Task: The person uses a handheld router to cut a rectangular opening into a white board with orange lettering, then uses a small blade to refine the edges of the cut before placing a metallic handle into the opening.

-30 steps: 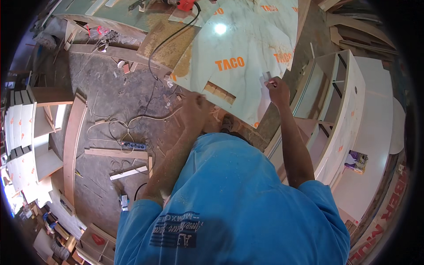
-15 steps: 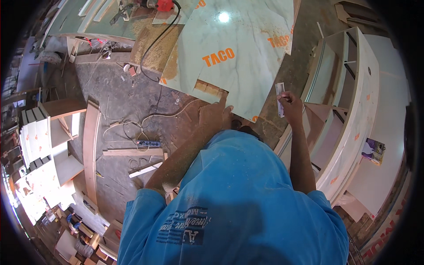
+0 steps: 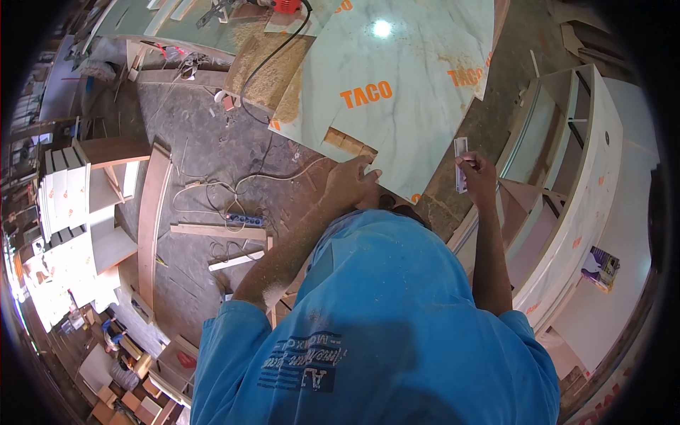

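Note:
A white marble-patterned panel [image 3: 407, 127] lies in front of me, with a rectangular cutout [image 3: 348, 142] near its closest edge that shows bare wood colour. My left hand [image 3: 352, 183] is at that edge, just beside the cutout, its thumb and fingers apart and partly bent; nothing shows in it. Off the panel's right side, my right hand [image 3: 477, 177] pinches a short, narrow, silvery-white strip [image 3: 460, 159] shaped like a shallow channel, held upright between thumb and fingers. The strip's lower part runs down beside my fingers.
A red power tool [image 3: 287, 6] with a black cable sits at the far end, near sawdust-covered board [image 3: 265, 67]. A white cabinet carcass [image 3: 567, 191] stands on the right. On the floor at left lie a blue power strip [image 3: 244, 220], loose cables and a long plank [image 3: 151, 227].
The whole view has shifted slightly, moving the scene right and down. My left forefinger, stretched toward the cutout before, is now drawn back and bent. My right hand still holds the strip.

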Demonstrator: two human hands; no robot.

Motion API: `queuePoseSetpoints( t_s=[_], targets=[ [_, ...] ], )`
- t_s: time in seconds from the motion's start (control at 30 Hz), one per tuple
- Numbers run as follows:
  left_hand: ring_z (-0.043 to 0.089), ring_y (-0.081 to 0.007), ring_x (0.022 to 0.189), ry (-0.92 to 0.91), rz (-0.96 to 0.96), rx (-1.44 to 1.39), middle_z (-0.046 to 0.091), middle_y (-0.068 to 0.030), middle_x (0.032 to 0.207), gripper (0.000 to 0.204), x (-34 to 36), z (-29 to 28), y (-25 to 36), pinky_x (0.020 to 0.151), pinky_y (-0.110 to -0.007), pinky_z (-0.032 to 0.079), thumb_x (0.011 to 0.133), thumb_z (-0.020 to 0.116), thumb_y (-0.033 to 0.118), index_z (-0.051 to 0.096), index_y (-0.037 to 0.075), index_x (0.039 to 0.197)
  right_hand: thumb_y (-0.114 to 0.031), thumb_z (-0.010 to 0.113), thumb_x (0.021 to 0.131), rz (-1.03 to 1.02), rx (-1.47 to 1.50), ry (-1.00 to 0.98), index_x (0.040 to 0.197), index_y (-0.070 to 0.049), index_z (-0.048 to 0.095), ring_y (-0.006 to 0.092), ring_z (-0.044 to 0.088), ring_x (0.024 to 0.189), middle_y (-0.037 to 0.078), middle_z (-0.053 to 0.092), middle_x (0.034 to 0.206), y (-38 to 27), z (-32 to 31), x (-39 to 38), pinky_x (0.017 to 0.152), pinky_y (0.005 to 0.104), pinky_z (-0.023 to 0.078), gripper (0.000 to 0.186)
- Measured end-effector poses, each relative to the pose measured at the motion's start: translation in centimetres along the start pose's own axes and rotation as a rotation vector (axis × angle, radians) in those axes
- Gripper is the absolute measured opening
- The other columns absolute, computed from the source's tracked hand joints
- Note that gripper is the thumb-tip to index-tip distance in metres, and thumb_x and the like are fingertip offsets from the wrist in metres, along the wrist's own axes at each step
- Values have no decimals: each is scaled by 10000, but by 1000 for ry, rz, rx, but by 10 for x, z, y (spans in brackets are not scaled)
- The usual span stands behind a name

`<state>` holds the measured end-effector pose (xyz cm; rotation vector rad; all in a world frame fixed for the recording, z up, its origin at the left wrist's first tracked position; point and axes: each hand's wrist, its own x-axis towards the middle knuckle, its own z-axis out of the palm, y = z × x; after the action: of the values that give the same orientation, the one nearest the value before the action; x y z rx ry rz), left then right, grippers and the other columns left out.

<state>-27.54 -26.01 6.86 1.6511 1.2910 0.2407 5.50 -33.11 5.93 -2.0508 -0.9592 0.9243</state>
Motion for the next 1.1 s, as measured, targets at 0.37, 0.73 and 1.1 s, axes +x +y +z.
queuePoseSetpoints(
  t_s=[0.37,0.73,1.1],
  targets=[
    [675,-322,869,76,33,-99,668,-143,877,518,6,11,-6,794,-461,511,883,712,341,592,100,1326,-247,786,867,20,25,-30,1026,-11,722,123,618,781,46,668,853,-13,7,-3,685,295,508,292],
    [701,-338,811,24,14,41,716,-150,918,511,-6,-4,-1,773,-476,535,908,689,378,566,136,1341,-242,782,878,46,62,-10,1023,-7,713,108,599,729,42,658,849,-17,4,-10,621,280,490,284],
    [737,-381,824,24,-72,611,739,-165,814,973,-2,-57,-23,756,-495,562,884,670,606,239,129,1615,-210,781,896,36,45,-11,985,-15,692,91,573,716,16,629,808,-14,-7,-12,611,264,476,232]
  ],
)
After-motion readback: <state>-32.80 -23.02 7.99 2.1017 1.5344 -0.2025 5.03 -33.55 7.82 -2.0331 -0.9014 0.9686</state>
